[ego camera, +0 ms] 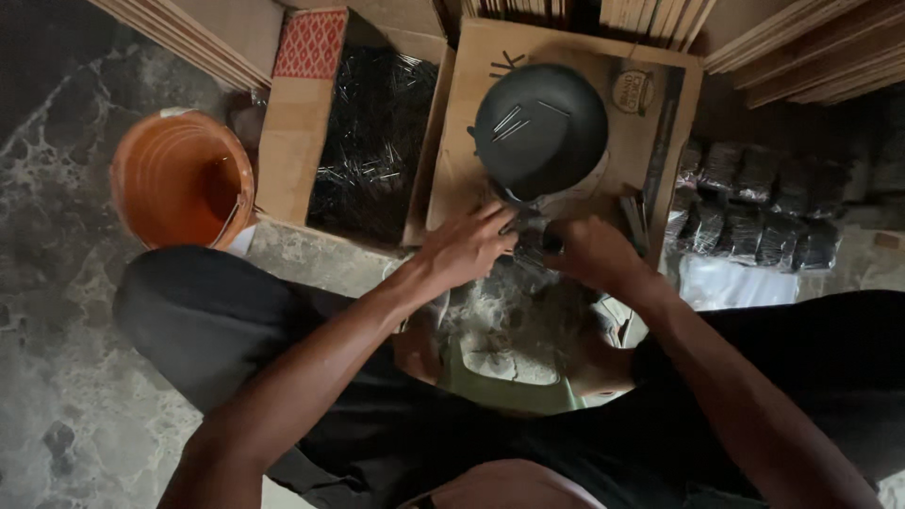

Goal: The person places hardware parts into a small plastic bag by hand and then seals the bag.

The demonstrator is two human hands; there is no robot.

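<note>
Nail bundle (533, 243), dark and thin, gripped between left hand (468, 247) and right hand (592, 253), fingers of both curled closed around it, just below black bowl (540, 129) on flattened cardboard (471, 123). Open box of loose nails (372, 141) beside cardboard; orange bucket (181, 179) farther left on floor. Wrapped dark bundles (754, 212) stacked at right.

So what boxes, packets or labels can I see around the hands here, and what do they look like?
Open cardboard box: upper left, brown, red patterned flap, full of thin dark nails.
Flat cardboard sheet: centre top, brown, beneath a black bowl.
Round label: on that sheet, cream and dark.
Wrapped dark bundles: right, in rows.
</note>
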